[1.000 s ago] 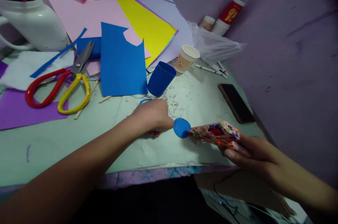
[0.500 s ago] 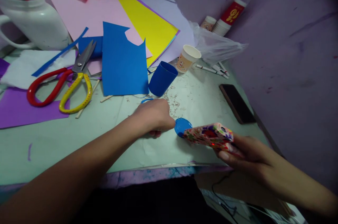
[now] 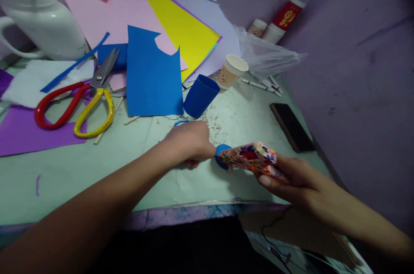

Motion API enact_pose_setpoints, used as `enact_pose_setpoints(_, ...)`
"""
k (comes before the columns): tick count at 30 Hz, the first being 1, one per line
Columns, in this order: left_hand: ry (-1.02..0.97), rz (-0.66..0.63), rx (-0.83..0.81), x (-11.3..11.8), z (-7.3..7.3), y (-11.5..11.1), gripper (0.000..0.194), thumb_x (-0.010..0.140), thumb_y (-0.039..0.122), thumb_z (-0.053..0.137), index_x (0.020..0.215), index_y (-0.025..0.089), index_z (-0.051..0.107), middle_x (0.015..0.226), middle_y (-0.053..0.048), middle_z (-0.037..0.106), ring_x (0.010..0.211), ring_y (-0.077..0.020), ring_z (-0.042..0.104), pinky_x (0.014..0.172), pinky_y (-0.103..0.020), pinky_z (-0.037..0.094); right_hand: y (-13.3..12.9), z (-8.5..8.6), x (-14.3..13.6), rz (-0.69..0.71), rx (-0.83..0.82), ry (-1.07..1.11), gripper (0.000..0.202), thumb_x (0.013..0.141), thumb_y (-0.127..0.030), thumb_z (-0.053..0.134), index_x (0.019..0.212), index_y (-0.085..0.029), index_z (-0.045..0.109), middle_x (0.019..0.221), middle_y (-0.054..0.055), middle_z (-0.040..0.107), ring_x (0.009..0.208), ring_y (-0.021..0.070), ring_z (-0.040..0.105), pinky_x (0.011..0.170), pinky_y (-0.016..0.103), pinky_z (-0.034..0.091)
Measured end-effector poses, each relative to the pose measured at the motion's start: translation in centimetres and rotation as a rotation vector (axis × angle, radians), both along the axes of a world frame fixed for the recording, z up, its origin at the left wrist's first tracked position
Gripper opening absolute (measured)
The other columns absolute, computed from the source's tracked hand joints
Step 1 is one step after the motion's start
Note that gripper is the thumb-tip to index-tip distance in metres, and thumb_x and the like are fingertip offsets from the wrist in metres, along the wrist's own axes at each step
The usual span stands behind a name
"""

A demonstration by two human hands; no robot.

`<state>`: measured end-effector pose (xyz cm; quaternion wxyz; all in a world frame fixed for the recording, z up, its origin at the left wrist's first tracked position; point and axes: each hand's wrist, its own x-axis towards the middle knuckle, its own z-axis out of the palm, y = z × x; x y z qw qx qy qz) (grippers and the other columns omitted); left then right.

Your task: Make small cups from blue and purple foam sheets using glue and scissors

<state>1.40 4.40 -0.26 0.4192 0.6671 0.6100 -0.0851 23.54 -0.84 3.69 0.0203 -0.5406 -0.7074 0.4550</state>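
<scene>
My left hand (image 3: 190,141) is closed at the left edge of a small blue disc (image 3: 223,158); its fingertips touch or nearly touch the rim. My right hand (image 3: 291,177) grips a flower-patterned handheld tool (image 3: 250,157) with a small red light. The tool's narrow end lies over the disc's right part and hides it. Just beyond my left hand, a blue paper cylinder (image 3: 201,96) leans to the right. A blue sheet (image 3: 154,73) with a curved cut-out lies to its left. Under my left hand a thin blue strip (image 3: 181,123) partly shows.
Red-and-yellow-handled scissors (image 3: 76,99) lie at left near a white mug (image 3: 43,24). A paper cup (image 3: 232,71), plastic bag (image 3: 267,52), markers (image 3: 261,86) and phone (image 3: 292,127) are at right. Yellow paper (image 3: 186,28) lies at the back; the table's front edge (image 3: 194,209) is near.
My right hand has moved left with the tool, whose tip now covers more of the blue disc. My left hand has stayed in nearly the same place.
</scene>
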Motion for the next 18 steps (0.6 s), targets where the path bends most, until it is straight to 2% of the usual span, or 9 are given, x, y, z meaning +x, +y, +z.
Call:
enact_pose_setpoints(7,-0.04,-0.009,0.01,0.01,0.1,-0.03,0.032,0.063,0.033,0.059,0.036,0.016,0.06,0.04,-0.009,0.061,0.033,-0.0167,0.055,0.044,-0.031,0.048,0.53,-0.12,-0.37,-0.022,-0.002,0.009,0.039,0.086,-0.046,0.053,0.112,-0.018,0.062,0.075,0.002,0.058,0.063,0.0145,0.049,0.055,0.025,0.039)
enact_pose_setpoints(14,-0.042,0.012,0.009,0.02,-0.18,-0.08,0.029,0.063,0.032,0.06,0.039,0.016,0.061,0.038,-0.008,0.06,0.032,-0.0175,0.055,0.044,-0.032,0.049,0.65,-0.43,-0.54,-0.081,-0.042,0.025,0.038,0.084,-0.048,0.055,0.108,-0.019,0.063,0.081,0.004,0.062,0.071,0.0181,0.054,0.061,0.028,0.045)
enact_pose_setpoints(18,-0.052,0.008,0.003,-0.01,-0.18,-0.15,0.031,0.063,0.03,0.059,0.036,0.016,0.061,0.041,-0.01,0.061,0.033,-0.0179,0.055,0.045,-0.034,0.05,0.43,0.53,-0.4,-0.168,-0.091,0.102,0.035,0.08,-0.048,0.061,0.105,-0.023,0.066,0.085,0.005,0.065,0.076,0.0211,0.057,0.063,0.031,0.049)
